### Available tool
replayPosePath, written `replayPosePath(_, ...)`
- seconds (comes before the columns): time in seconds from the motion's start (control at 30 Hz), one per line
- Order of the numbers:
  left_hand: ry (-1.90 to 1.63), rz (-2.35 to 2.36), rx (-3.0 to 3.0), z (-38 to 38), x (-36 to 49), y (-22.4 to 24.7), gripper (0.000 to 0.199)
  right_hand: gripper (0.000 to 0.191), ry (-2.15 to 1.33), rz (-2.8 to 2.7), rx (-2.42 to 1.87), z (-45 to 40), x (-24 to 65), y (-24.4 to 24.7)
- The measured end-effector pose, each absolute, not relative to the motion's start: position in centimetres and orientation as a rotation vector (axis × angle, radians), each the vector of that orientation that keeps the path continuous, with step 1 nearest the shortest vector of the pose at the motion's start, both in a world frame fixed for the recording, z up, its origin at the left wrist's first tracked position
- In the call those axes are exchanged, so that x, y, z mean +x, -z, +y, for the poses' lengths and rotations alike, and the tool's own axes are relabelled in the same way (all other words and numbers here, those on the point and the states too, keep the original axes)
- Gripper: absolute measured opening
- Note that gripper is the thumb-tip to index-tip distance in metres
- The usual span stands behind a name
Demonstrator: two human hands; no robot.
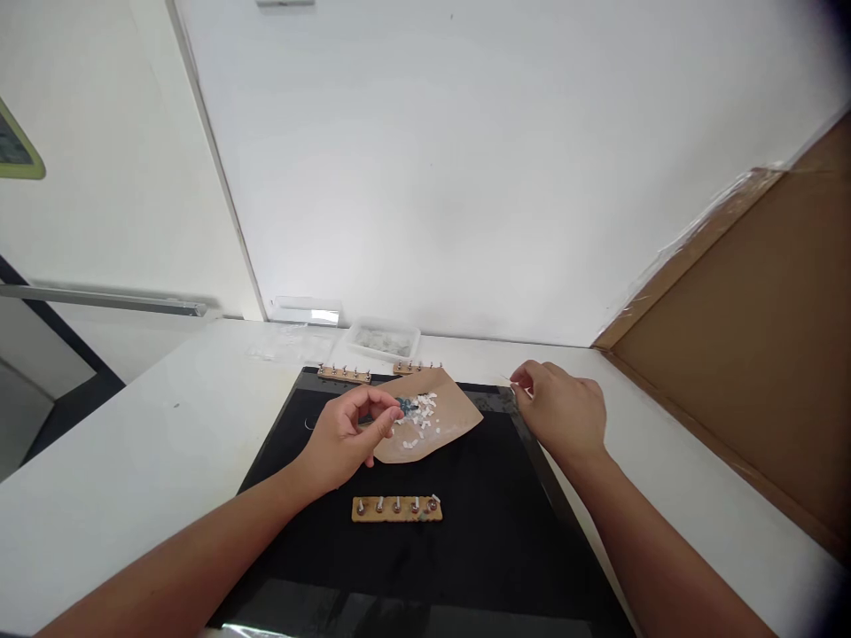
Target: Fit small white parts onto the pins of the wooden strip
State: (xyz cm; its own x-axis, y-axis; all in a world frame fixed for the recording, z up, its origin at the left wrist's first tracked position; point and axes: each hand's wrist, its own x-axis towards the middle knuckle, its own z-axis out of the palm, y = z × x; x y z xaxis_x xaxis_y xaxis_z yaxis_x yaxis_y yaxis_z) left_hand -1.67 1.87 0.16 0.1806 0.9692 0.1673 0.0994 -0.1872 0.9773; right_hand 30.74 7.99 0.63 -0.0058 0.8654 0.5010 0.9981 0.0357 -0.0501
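My left hand point(349, 432) hovers over the left part of a brown paper sheet point(458, 416), its thumb and index finger pinched together. Whatever may be between those fingertips is too small to make out. Small white pieces point(425, 409) lie scattered on the paper, with a dark bluish patch beside the fingertips. At the right edge of the black mat, my right hand point(562, 408) is closed, and a thin pale sliver point(506, 379) sticks out from its fingertips. Nearer to me lies a small wooden strip point(397, 514) with several round metal studs, each with a white piece at it.
Behind the paper are two more studded strips, one on the left point(344, 374) and one partly hidden point(416, 367). A clear plastic tray point(384, 339) stands near the wall. The black mat point(465, 549) covers the white table point(166, 408). A brown panel point(745, 328) rises at right.
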Motion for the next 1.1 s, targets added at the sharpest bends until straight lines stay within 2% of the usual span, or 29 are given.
replayPosePath(0.07,-1.137,1.058,1.502,1.8,-1.7,-0.1,0.037,0.012,0.222,-1.954,-2.032,8.5,31.1,-0.3)
replayPosePath(0.17,-1.128,1.035,1.505,1.9,-1.7,0.0,0.038,0.023,-0.092,-1.955,-2.154,8.9,31.3,0.0)
replayPosePath(0.3,-1.113,1.025,1.492,1.9,-1.7,-0.1,0.038,0.046,-0.202,-1.906,-2.108,8.8,31.5,-0.3)
replayPosePath(0.37,-1.104,1.013,1.49,1.7,-1.6,-0.2,0.036,0.05,-0.175,-1.839,-2.061,8.5,31.3,-0.9)
replayPosePath(0.47,-1.067,0.989,1.496,1.5,-1.5,-0.3,0.035,0.042,-0.032,-1.784,-1.838,7.6,30.1,-1.8)
replayPosePath(0.67,-1.017,0.946,1.523,1.3,-1.4,0.1,0.041,0.009,-0.067,-2.038,-0.942,3.8,24.8,-2.5)
replayPosePath(0.87,-1.023,0.873,1.56,1.0,-1.3,0.0,0.034,0.016,-0.021,-2.082,-0.75,1.1,21.6,-1.6)
replayPosePath(1.1,-0.971,0.839,1.498,0.9,-1.1,0.0,0.033,0.015,-0.07,-2.053,-0.708,1.3,21.4,-1.3)
